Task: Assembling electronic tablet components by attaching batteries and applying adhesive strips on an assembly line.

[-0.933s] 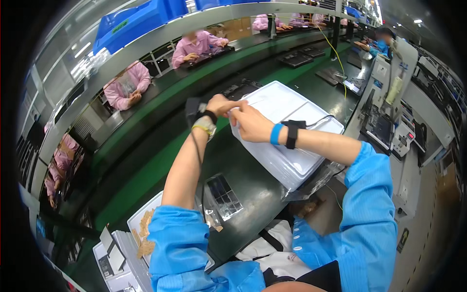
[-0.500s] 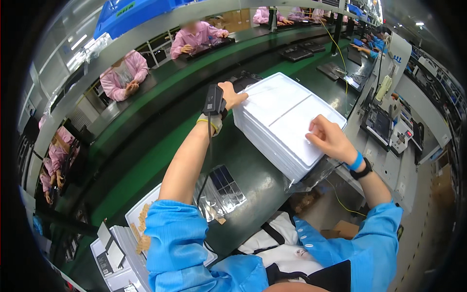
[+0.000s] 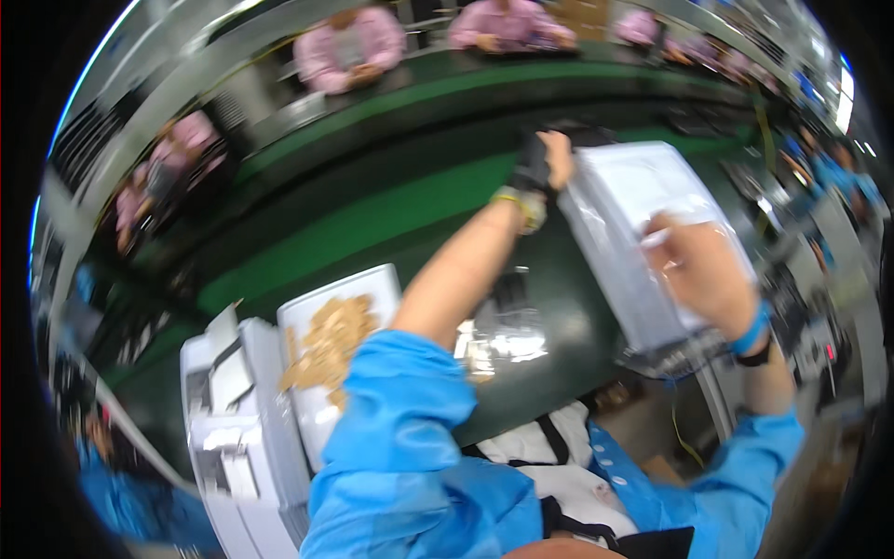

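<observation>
A stack of white plastic trays (image 3: 619, 270) stands on the right of the dark green bench, partly wrapped in clear film. At its far left corner is my left hand (image 3: 556, 160), against the stack's edge, its fingers mostly hidden; a black device sits on that wrist. Over the top tray I hold my right hand (image 3: 703, 270) with curled fingers, blurred by motion. A small whitish spot shows at its fingertips, too smeared to name. A blue band and a dark watch circle the right wrist.
Left of my left arm lies a white tray (image 3: 386, 284) with a heap of small tan pieces (image 3: 340, 331). Beside it stand white bins (image 3: 251, 433) with flat dark and white parts. A clear plastic bag (image 3: 512, 345) rests mid-bench. Co-workers in pink (image 3: 349, 47) sit across.
My view has swung left, so the tray stack sits farther right and the tan pieces show more. My right hand has shifted leftward over the top tray. The left stays at the stack's corner.
</observation>
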A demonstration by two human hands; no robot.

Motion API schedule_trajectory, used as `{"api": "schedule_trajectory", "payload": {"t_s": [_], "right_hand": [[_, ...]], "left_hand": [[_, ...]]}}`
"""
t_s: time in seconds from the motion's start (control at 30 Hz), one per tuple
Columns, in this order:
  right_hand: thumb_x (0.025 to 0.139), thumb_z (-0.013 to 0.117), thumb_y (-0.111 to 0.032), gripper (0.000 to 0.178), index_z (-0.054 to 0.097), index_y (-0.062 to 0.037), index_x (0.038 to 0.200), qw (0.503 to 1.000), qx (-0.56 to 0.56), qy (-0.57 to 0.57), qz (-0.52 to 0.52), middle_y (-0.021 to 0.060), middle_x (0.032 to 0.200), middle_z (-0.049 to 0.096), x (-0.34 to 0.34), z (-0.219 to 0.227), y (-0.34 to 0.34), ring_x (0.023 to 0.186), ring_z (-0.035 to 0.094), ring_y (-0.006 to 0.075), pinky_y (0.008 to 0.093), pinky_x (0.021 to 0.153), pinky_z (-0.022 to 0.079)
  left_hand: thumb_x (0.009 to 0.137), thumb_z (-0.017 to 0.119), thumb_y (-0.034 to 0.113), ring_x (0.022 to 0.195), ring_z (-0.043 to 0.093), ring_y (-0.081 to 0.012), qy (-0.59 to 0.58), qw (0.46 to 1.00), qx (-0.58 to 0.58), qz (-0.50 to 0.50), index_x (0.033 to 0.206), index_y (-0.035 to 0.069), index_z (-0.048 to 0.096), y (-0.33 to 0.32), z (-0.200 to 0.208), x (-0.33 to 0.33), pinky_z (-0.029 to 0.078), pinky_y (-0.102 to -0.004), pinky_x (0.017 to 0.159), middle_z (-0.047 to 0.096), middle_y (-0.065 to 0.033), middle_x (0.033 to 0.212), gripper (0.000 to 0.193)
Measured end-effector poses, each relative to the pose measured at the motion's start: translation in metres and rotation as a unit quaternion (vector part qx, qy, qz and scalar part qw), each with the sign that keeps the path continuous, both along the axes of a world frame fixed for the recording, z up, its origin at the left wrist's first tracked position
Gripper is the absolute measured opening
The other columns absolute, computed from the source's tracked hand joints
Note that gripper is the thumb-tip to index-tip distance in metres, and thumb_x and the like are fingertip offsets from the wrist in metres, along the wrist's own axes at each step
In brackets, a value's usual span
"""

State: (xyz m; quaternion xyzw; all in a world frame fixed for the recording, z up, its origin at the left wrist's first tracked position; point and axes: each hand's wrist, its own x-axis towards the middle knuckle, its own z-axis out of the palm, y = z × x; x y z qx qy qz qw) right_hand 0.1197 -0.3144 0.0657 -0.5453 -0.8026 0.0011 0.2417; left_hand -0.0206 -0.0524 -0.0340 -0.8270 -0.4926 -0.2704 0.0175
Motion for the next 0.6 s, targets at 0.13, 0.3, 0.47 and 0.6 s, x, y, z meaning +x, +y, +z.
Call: {"api": "schedule_trajectory", "payload": {"t_s": [0.13, 0.3, 0.47, 0.6], "right_hand": [[0.077, 0.069, -0.001, 0.038, 0.062, -0.0046, 0.114, 0.995, -0.054, -0.071, 0.031, 0.0205, 0.091, 0.066, 0.055, 0.024, 0.106, 0.089, 0.065, 0.0331, 0.0399, 0.080, 0.051], [0.067, 0.071, -0.003, 0.072, 0.053, -0.0043, 0.137, 0.978, -0.106, -0.180, -0.001, 0.0227, 0.144, 0.050, 0.159, -0.032, 0.240, 0.142, 0.038, 0.0436, 0.0449, 0.122, 0.030], [0.068, 0.064, 0.002, 0.074, 0.052, -0.0051, 0.140, 0.981, -0.060, -0.173, -0.061, 0.0218, 0.144, 0.052, 0.334, -0.068, 0.238, 0.142, 0.040, 0.0412, 0.0448, 0.122, 0.030], [0.061, 0.054, 0.004, 0.089, 0.047, -0.0055, 0.149, 0.961, -0.159, -0.046, 0.221, 0.0200, 0.148, 0.050, 0.086, -0.092, 0.306, 0.143, 0.041, 0.0373, 0.0399, 0.123, 0.027]], "left_hand": [[0.074, 0.063, 0.022, 0.110, 0.069, -0.0355, -0.044, 0.988, -0.144, -0.044, 0.124, 0.016, 0.072, -0.002, -0.044, -0.071, 0.053, -0.0448, 0.099, 0.073, -0.0160, 0.116, 0.052], [0.076, 0.074, 0.046, 0.105, 0.066, -0.0401, -0.344, 0.928, -0.001, -0.140, 0.113, 0.003, 0.068, 0.021, -0.079, -0.014, 0.052, -0.0475, 0.091, 0.071, -0.0212, 0.109, 0.057], [0.081, 0.071, 0.047, 0.097, 0.070, -0.0413, -0.107, 0.968, -0.023, -0.228, 0.115, -0.003, 0.068, -0.002, -0.014, 0.101, 0.057, -0.0463, 0.086, 0.071, -0.0264, 0.104, 0.060], [0.080, 0.071, 0.034, 0.095, 0.075, -0.0254, -0.090, 0.996, 0.020, 0.006, 0.094, 0.022, 0.075, 0.166, -0.154, -0.044, 0.060, -0.0405, 0.079, 0.077, -0.0067, 0.098, 0.019]]}}
